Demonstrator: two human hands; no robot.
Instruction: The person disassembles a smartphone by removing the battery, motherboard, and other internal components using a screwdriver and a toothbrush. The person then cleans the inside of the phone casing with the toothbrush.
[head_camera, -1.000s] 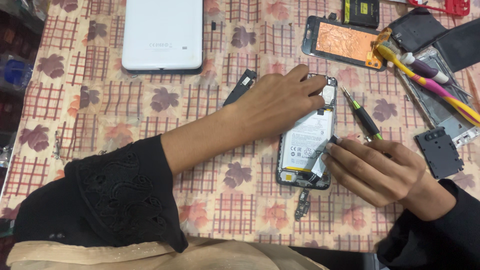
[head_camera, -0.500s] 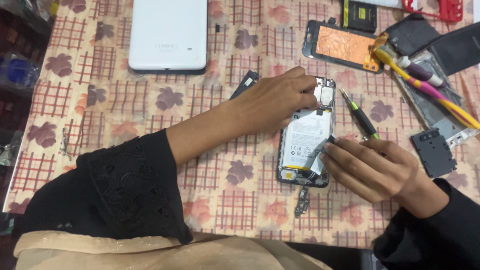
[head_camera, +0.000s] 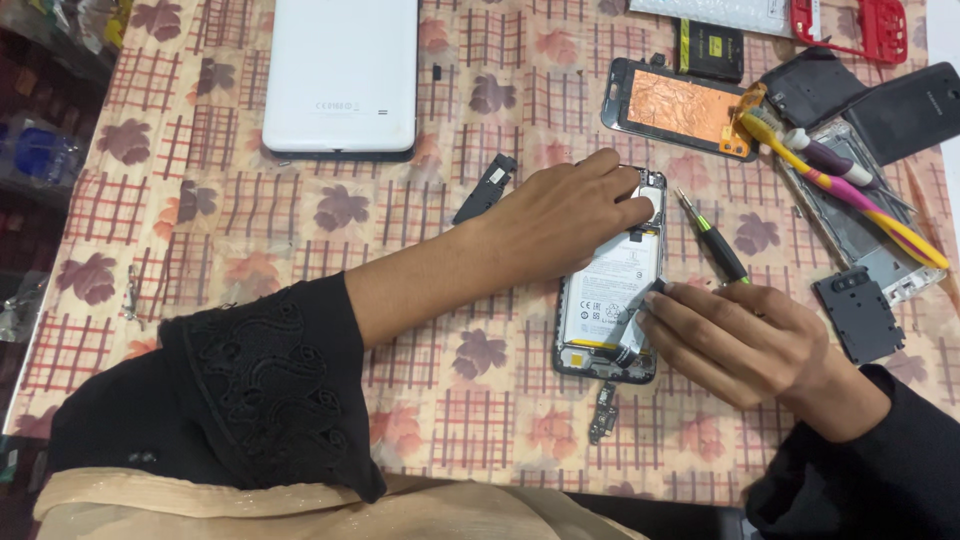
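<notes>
Patterned floral cloth covers the desk (head_camera: 250, 240); left hand (head_camera: 575, 210) stays pressed flat on the opened black phone with its white battery (head_camera: 612, 290); right hand (head_camera: 735, 335) still pinches a grey pry tool (head_camera: 640, 300), barely shifted.

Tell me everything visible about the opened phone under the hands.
The opened phone lies flat on the patterned tablecloth, back cover off. A white battery fills its dark frame; circuit parts show at its far end. The left hand presses that end. The right hand touches its near right edge, fingertips on a grey strip there.
</notes>
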